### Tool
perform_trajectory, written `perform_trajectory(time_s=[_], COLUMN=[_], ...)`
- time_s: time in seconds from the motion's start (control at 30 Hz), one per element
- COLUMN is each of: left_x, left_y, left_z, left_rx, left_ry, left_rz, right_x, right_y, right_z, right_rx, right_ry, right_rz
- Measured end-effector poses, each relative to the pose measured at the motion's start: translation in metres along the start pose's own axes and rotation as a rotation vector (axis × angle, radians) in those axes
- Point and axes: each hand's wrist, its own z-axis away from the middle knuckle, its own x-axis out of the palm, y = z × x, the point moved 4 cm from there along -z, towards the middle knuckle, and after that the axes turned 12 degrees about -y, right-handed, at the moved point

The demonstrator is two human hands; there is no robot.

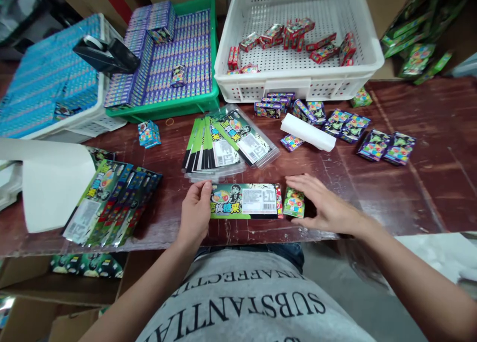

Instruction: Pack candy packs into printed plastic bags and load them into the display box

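Note:
A long flat candy pack lies crosswise near the table's front edge, with a green-and-black printed face, a white barcode label and a red box edge showing at its right end. My left hand grips its left end, thumb on top. Against the pack's right end stands a small green candy box. My right hand closes around that box from the right, fingers along its far side and thumb at its near corner. Just beyond the pack, clear plastic sleeves with printed cards lie fanned out.
Finished-looking packs overlap at the left beside a white sheet. Behind stand a green crate of purple boxes, a white crate with red boxes, and blue boxes with a tape dispenser. Purple boxes and a paper roll lie right.

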Motion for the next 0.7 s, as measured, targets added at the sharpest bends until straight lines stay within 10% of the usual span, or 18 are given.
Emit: perform_trajectory(time_s=[0.4, 0.57, 0.7], left_x=[-0.012, -0.012, -0.004], left_y=[0.014, 0.026, 0.025], left_z=[-0.012, -0.015, -0.008], left_rx=[-0.028, 0.055, 0.083], left_ry=[-0.091, -0.017, 0.074], left_rz=[0.063, 0.046, -0.005], right_x=[0.008, -0.002, 0.008], right_y=[-0.016, -0.006, -0.025], right_z=[-0.024, -0.03, -0.042], right_rx=[-0.152, 0.119, 0.176], right_ry=[-0.061, 0.296, 0.335], right_rz=[-0.245, -0.147, -0.308])
